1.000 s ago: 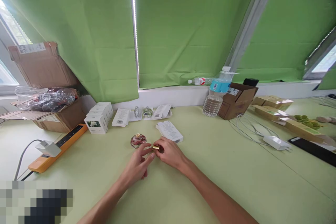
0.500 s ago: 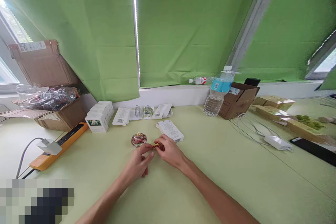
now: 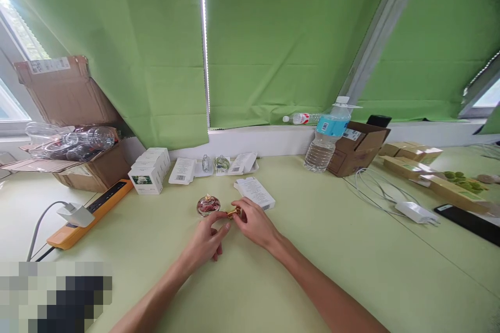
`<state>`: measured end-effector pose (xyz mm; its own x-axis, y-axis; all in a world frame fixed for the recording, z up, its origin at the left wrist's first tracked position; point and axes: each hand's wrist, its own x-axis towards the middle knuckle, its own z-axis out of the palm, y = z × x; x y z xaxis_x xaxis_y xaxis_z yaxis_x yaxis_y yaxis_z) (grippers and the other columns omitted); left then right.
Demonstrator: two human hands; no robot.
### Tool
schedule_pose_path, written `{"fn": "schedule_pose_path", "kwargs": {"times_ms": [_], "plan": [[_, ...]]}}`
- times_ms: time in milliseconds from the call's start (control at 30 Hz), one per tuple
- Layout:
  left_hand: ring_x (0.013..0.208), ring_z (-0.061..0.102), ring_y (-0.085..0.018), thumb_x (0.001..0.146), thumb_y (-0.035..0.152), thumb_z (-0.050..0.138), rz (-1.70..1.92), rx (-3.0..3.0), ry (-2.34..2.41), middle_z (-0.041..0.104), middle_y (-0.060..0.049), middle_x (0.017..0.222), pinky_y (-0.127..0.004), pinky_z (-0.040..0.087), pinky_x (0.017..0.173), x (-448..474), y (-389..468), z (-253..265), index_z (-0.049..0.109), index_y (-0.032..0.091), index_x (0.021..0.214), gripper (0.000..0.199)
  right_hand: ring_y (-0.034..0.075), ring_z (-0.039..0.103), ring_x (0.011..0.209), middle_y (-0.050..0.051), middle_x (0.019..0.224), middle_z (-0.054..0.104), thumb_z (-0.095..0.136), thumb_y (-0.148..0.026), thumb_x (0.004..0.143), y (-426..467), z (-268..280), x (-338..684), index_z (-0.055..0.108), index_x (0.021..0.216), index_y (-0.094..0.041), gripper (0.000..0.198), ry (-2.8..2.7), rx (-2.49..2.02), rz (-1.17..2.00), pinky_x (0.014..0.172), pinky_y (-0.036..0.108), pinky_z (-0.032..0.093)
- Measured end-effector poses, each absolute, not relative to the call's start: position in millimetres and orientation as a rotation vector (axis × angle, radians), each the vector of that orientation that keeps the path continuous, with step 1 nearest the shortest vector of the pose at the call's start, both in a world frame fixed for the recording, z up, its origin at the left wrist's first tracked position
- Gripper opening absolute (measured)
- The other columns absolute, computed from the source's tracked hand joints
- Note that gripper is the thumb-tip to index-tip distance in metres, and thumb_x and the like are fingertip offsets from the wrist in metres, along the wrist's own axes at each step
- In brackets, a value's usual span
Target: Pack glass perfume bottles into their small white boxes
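Note:
My right hand pinches a small gold-coloured cylindrical piece between thumb and fingers. Part of that piece is hidden by the fingers, so its kind cannot be told. The left index fingertip touches or nearly touches the piece's left end. On my left hand the thumb stands apart from the index finger, with nothing visible between them, and the other fingers curl down. Just beyond the left hand stands a round clear glass bottle with dark red contents and a gold top. Beyond the right hand lies a white printed box.
White boxes stand in a row at left, beside opened packs with glass bottles. An orange power strip and a cardboard box are at left. A water bottle, a charger and a phone are at right.
The gold piece has tilted slightly and more of it shows between my fingers. Both hands stay in nearly the same place; the view has shifted a little.

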<state>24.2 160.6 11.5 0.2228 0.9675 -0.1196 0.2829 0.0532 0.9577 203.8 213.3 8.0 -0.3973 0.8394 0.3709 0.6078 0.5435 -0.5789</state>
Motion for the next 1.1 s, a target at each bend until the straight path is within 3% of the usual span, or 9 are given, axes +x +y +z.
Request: {"fn": "schedule_pose_path", "kwargs": {"times_ms": [300,533,800,967,1100], "plan": [[0.031,0.044,-0.009,0.086,0.055,0.052,0.906,1.419,1.298,0.051,0.007,0.052,-0.018,0.038,0.031,25.6,163.7,5.0,0.054,0.020,0.116,0.046,0.016,0.062,0.080,0.004,0.099,0.063,0.050,-0.020,0.091,213.6,13.2,206.3,0.065,0.102,-0.021,0.018,-2.141,-1.280,0.298,0.073,0.028,0.046],[0.045,0.055,-0.013,0.082,0.053,0.056,1.058,1.435,1.365,0.052,0.003,0.054,-0.018,0.042,0.032,23.6,165.5,7.4,0.060,0.018,0.102,0.040,0.017,0.063,0.084,0.005,0.099,0.062,0.046,-0.021,0.093,213.8,12.3,207.9,0.066,0.108,-0.024,0.025,-2.231,-1.411,0.146,0.068,0.026,0.044],[0.040,0.048,-0.011,0.083,0.052,0.056,1.169,1.462,1.426,0.055,0.002,0.053,-0.020,0.038,0.036,14.3,175.4,-0.1,0.065,0.017,0.084,0.035,0.019,0.063,0.092,0.007,0.116,0.061,0.049,-0.022,0.091,216.6,7.0,208.5,0.060,0.119,-0.021,0.029,-2.157,-1.403,0.114,0.073,0.027,0.047],[0.050,0.053,-0.012,0.084,0.053,0.056,1.443,1.446,1.477,0.068,-0.004,0.073,-0.022,0.041,0.048,8.5,175.0,10.4,0.068,0.017,0.091,0.038,0.020,0.063,0.093,0.007,0.113,0.061,0.046,-0.022,0.093,213.7,11.0,206.5,0.061,0.116,-0.020,0.028,-2.091,-1.286,0.075,0.079,0.030,0.049],[0.056,0.053,-0.014,0.083,0.056,0.056,1.586,1.397,1.632,0.063,-0.002,0.070,-0.024,0.042,0.053,3.2,175.0,18.6,0.061,0.018,0.096,0.041,0.019,0.063,0.084,0.007,0.104,0.063,0.044,-0.023,0.094,206.2,16.5,203.2,0.062,0.114,-0.021,0.026,-2.138,-1.196,0.097,0.075,0.030,0.049]]}}
